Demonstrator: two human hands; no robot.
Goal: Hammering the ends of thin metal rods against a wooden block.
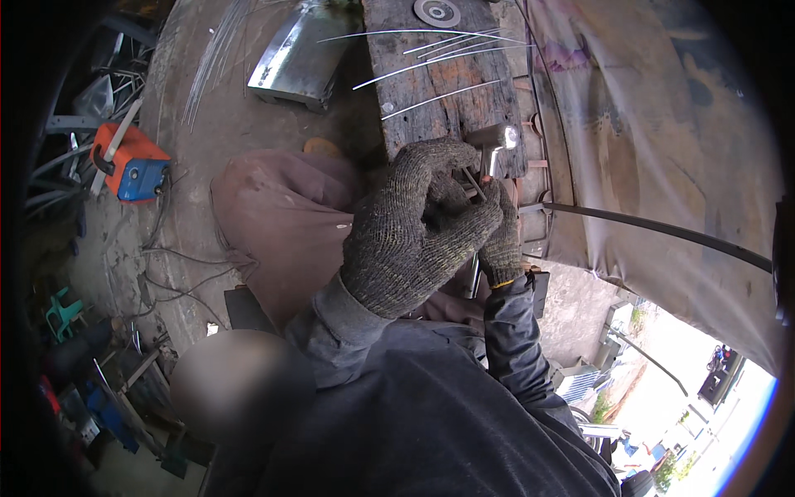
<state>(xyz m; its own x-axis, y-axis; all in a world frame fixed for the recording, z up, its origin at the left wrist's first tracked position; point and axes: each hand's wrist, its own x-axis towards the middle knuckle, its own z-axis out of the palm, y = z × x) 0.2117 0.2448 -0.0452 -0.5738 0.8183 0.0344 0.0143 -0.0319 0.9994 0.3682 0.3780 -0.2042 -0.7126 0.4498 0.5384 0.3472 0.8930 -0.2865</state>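
1. Landmark: weathered wooden plank (439,83), running away from the body toward the top of the view.
2. Left hand (414,232), in a grey knitted glove: fingers curled shut over the near end of the plank, pinching a thin rod-like workpiece (474,184). Grip partly hidden by the glove; exact contact points not discernible.
3. Right hand (501,236), also gloved: clenched around the shaft of a hammer (495,141), just right of the left hand and touching it.
4. Hammer head: bright metal, resting at the near right corner of the plank, directly beyond both hands. Long axis of the shaft: roughly from the body toward the plank, nearly upright in the view.
5. Key relation: workpiece lying between the two hands, just left of the hammer shaft, slanted along the plank. Left hand nearer to it; right hand occupied with the hammer.
6. On the plank, beyond the hammer head: several thin wire rods (431,74) lying crosswise, and a round grinding disc (436,12) at the far end.
7. Left of the plank: a shiny metal sheet piece (302,54); farther left, an orange-and-blue welding unit (132,164) on the ground.
8. Right of the plank: a stained tarpaulin (662,149) with a dark bar across it.
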